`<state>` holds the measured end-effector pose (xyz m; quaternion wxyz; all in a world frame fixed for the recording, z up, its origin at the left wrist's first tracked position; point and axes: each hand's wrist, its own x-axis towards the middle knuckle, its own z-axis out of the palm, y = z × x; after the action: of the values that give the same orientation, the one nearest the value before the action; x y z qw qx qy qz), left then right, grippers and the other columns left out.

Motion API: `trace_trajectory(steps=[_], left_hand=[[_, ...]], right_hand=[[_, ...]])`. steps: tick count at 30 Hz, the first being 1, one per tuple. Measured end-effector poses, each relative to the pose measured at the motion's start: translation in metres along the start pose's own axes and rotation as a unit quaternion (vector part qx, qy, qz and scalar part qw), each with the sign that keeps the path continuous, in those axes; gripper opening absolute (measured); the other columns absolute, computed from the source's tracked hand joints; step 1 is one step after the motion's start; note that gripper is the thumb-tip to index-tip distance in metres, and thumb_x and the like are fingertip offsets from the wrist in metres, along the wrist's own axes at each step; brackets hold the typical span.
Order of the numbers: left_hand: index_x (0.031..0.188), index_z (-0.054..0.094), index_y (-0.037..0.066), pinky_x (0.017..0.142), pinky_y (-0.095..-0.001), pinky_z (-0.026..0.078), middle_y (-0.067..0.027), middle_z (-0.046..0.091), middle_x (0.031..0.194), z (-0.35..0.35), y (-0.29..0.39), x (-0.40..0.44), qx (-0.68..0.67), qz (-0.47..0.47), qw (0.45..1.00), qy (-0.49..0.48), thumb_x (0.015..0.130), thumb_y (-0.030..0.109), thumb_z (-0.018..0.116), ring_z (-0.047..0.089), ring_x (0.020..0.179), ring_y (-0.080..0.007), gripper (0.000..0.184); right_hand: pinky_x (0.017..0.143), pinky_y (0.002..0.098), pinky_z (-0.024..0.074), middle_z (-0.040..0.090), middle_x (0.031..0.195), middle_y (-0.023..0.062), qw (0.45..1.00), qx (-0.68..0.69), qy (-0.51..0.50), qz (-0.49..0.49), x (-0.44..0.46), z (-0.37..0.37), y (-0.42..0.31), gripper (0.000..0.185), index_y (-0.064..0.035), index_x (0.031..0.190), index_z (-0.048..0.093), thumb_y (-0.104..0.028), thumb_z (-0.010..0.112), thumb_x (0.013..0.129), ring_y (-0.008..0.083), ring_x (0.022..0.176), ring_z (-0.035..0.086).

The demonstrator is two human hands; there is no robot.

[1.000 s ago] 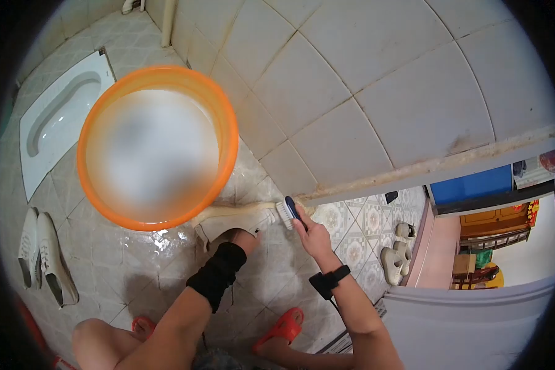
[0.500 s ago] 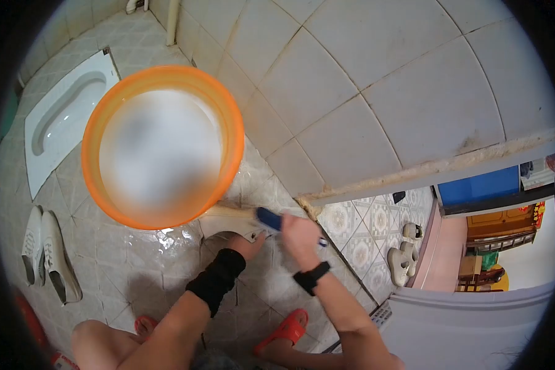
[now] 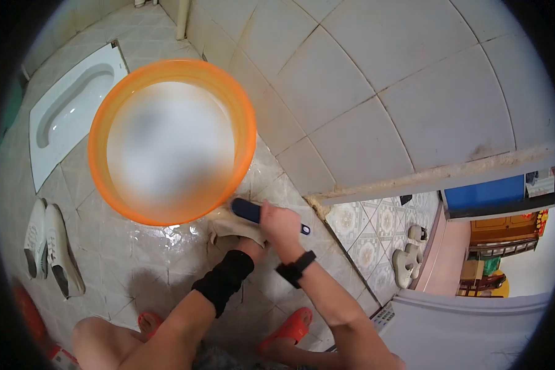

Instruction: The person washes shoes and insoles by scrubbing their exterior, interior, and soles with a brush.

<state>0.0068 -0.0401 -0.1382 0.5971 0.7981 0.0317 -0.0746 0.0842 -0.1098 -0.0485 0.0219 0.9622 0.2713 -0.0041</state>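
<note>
Apparently to brace it against the brush (image 3: 246,210) clasped in the right hand (image 3: 280,229), the left hand (image 3: 251,248) grasps the pale shoe (image 3: 227,227) near the orange basin (image 3: 245,145).

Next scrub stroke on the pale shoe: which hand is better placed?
Probably the right hand: it grips the brush, whose head end is over the pale shoe. The left hand is against the shoe, apparently steadying it.

Centre: 2 hands (image 3: 280,229), 1 brush (image 3: 246,210), 1 beige shoe (image 3: 228,228). Left: 2 white shoes (image 3: 59,243). Bottom: 2 slippers (image 3: 298,327). Upper left: 1 basin (image 3: 249,126), 1 squat toilet (image 3: 79,98).
</note>
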Motion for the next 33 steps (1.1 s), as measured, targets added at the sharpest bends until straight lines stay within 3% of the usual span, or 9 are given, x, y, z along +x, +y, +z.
trace_trajectory(steps=[2,4,7,10,13,17,21,27,33], left_hand=[[0.111,0.052,0.005,0.091,-0.0401,0.036,-0.02,0.051,0.115,-0.002,-0.01,0.007,0.004,0.024,0.999,0.041,0.077,0.026,0.057,0.046,0.107,-0.0346,0.04],[0.109,0.053,0.005,0.088,-0.0392,0.039,-0.0201,0.053,0.11,-0.002,-0.01,0.007,-0.091,-0.128,0.987,0.025,0.076,0.026,0.058,0.05,0.103,-0.0344,0.04],[0.11,0.05,0.0,0.088,-0.037,0.04,-0.0177,0.055,0.11,-0.005,0.004,0.013,-0.09,-0.104,0.99,0.016,0.079,0.023,0.056,0.051,0.103,-0.0325,0.039],[0.109,0.051,0.0,0.088,-0.0373,0.04,-0.0177,0.055,0.109,-0.005,0.008,0.011,-0.04,-0.094,0.994,0.038,0.078,0.023,0.056,0.051,0.103,-0.033,0.038],[0.105,0.055,0.004,0.084,-0.04,0.041,-0.0191,0.056,0.105,0.015,-0.02,0.011,-0.038,0.008,0.996,0.077,0.077,0.021,0.056,0.052,0.098,-0.035,0.033],[0.105,0.055,0.004,0.085,-0.0384,0.041,-0.0189,0.056,0.105,-0.011,-0.009,-0.001,-0.073,-0.037,0.997,0.006,0.078,0.024,0.055,0.051,0.099,-0.0343,0.034],[0.11,0.052,0.004,0.089,-0.0373,0.039,-0.0189,0.054,0.11,-0.017,0.012,0.001,-0.052,-0.139,0.988,-0.048,0.078,0.028,0.052,0.051,0.102,-0.034,0.041],[0.111,0.051,0.003,0.088,-0.0375,0.04,-0.0192,0.055,0.109,-0.004,-0.017,0.005,-0.005,-0.088,0.996,-0.017,0.079,0.032,0.052,0.052,0.099,-0.0334,0.043],[0.105,0.055,0.003,0.085,-0.037,0.042,-0.0174,0.057,0.106,-0.012,0.001,0.003,-0.051,-0.118,0.992,0.008,0.078,0.03,0.054,0.053,0.097,-0.0332,0.038]], right_hand=[[0.045,0.0438,0.0431,0.055,0.054,0.0152,0.998,0.051,-0.035,0.005,0.009,-0.002,-0.014,0.03,-0.0068,0.064,0.054,-0.024,0.041,0.084,0.0328,0.049,0.056],[0.045,0.0426,0.0434,0.056,0.055,0.015,1.0,-0.009,-0.028,-0.01,-0.01,0.007,0.034,0.03,-0.0058,0.066,0.055,-0.023,0.039,0.085,0.0321,0.049,0.056],[0.045,0.0432,0.0433,0.055,0.054,0.0167,0.996,-0.047,-0.046,0.055,-0.05,-0.008,0.104,0.034,-0.0037,0.065,0.056,-0.024,0.038,0.086,0.0326,0.049,0.056],[0.045,0.0437,0.0427,0.055,0.054,0.0178,0.993,-0.005,-0.039,0.109,-0.036,-0.011,0.08,0.04,-0.0037,0.061,0.058,-0.025,0.037,0.087,0.033,0.049,0.056],[0.049,0.0437,0.0449,0.057,0.056,0.0156,1.0,-0.011,-0.028,0.003,0.005,0.002,-0.003,0.036,-0.0049,0.063,0.056,-0.027,0.039,0.085,0.0337,0.051,0.057],[0.049,0.0441,0.0447,0.057,0.056,0.0151,0.998,-0.031,-0.034,-0.04,0.007,0.01,0.02,0.032,-0.0049,0.064,0.057,-0.023,0.04,0.084,0.0331,0.051,0.057],[0.05,0.0454,0.045,0.056,0.056,0.0172,0.989,-0.02,-0.076,0.122,-0.029,-0.023,0.104,0.037,-0.0039,0.062,0.057,-0.029,0.04,0.084,0.0348,0.054,0.057],[0.052,0.0429,0.0457,0.057,0.055,0.0169,0.998,-0.002,-0.034,0.047,0.011,-0.008,0.01,0.044,-0.0051,0.056,0.059,-0.029,0.038,0.086,0.0347,0.052,0.057],[0.053,0.0428,0.0467,0.057,0.055,0.016,0.998,-0.008,-0.031,0.061,0.013,-0.015,0.034,0.048,-0.004,0.055,0.06,-0.032,0.038,0.086,0.0337,0.052,0.057]])
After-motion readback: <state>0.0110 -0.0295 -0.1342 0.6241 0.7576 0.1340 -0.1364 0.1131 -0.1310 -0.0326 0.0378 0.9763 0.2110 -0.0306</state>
